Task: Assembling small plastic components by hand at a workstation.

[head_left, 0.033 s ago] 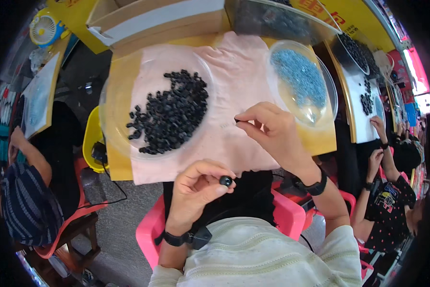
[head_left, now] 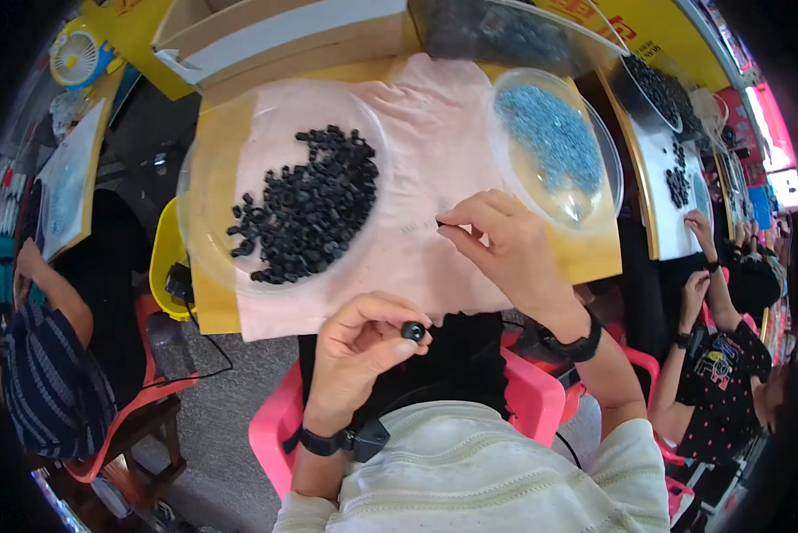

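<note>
Pinching a small black ring (head_left: pixel 413 331) in my left hand (head_left: pixel 363 351), I hold something tiny between my right hand (head_left: pixel 505 244) fingertips above the pink cloth (head_left: pixel 434 160). Next, I judge, they must meet precisely.

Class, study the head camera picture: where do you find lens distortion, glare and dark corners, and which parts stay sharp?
Head view: fisheye bends the yellow table edge toward the rim; black vignette fills the corners; glare streaks the clear dish of blue beads; the left hand, its black bead and the right hand stay sharp.
</note>
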### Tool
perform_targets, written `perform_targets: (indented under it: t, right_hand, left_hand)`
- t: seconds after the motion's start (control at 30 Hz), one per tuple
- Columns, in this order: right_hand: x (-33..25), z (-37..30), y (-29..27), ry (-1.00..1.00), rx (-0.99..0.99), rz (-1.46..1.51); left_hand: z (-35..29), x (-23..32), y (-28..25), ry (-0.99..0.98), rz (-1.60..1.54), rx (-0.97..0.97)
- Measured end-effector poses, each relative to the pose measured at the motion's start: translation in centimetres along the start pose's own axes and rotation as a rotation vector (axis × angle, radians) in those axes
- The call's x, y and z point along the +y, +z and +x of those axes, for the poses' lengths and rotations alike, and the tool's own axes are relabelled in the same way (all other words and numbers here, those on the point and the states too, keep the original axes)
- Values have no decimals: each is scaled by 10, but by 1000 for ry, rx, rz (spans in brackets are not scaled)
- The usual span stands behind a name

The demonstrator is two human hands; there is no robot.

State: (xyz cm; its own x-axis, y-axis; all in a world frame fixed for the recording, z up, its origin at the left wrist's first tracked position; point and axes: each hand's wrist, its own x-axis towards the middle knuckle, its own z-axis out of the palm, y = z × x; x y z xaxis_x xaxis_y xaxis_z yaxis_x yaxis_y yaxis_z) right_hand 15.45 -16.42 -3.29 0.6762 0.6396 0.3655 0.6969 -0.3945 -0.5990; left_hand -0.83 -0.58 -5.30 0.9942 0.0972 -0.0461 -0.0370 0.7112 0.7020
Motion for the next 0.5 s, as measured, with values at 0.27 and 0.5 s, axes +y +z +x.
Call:
perform_targets:
  t: [0.27,0.5]
  right_hand:
    - [6,-33,-4,155,-12,72]
    - [9,-25,-4,233,-1,104]
  left_hand:
    - [-4,-5,14,-31,113,67]
    - [-5,-8,14,-18,77,59]
